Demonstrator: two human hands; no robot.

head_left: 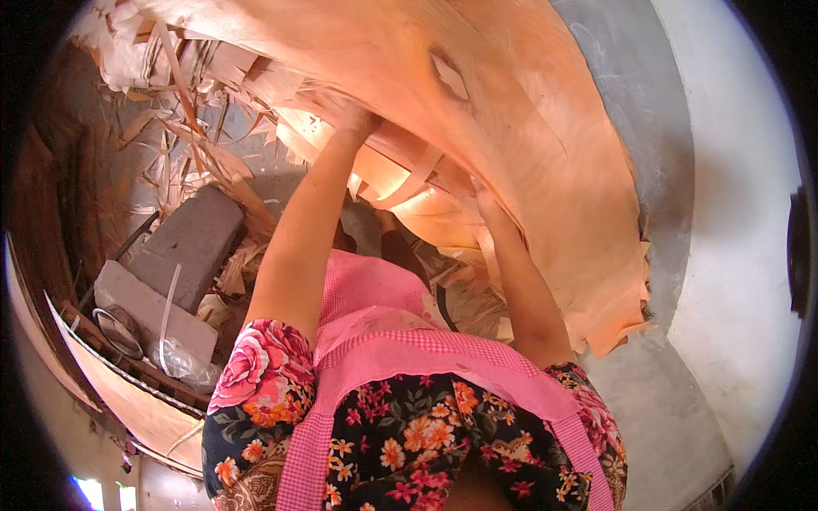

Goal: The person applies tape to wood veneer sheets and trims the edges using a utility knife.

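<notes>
Left, near: two blocks are lying close together, the dark one point(192, 247) farther and the pale one point(153, 311) nearer; their bulk is suggesting use as weights, unconfirmed. A ring point(119, 332) is sitting by the pale one's left end, a clear bag point(186, 364) at its near right. Left, far: scraps point(226, 162) are lying in a tangle, apparently not in any set arrangement.

Centre: the left hand point(354, 121) is sitting under the near edge of the sheet point(554, 187), its fingers hiding; cannot tell whether they are clamping wood or lying apart. A pink apron point(375, 285) is covering the clothes, probably against dust. A strip point(413, 183) is curving between the hands. The sheet is stretching from far left to right above both hands, a hole point(450, 75) showing at far centre. The right hand point(487, 204) is sitting nearer, partly hiding behind the edge; cannot tell its grip either. The spacing is probably spreading the load, thin wood being prone to sagging

Right: a wall point(733, 196) is standing beyond the sheet
</notes>
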